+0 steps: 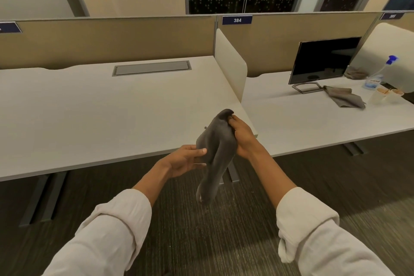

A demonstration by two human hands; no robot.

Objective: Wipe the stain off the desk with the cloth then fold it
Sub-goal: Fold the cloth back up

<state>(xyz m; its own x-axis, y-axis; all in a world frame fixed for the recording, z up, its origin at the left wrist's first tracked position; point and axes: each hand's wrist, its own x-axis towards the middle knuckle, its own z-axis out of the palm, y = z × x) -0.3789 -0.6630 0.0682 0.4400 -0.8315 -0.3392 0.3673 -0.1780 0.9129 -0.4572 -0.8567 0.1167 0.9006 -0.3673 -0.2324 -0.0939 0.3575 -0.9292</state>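
We held the cloth [218, 141] above the surface [89, 119], left hand [186, 160] and right hand [243, 136] each pinching an edge, seemingly folding; next we needed to match the corners.

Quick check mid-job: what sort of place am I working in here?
Most likely an open-plan office. Rows of white desks are split by tan partition panels carrying numbered tags, one reading 384, and a monitor stands on the neighbouring desk. Glass-walled rooms sit behind.
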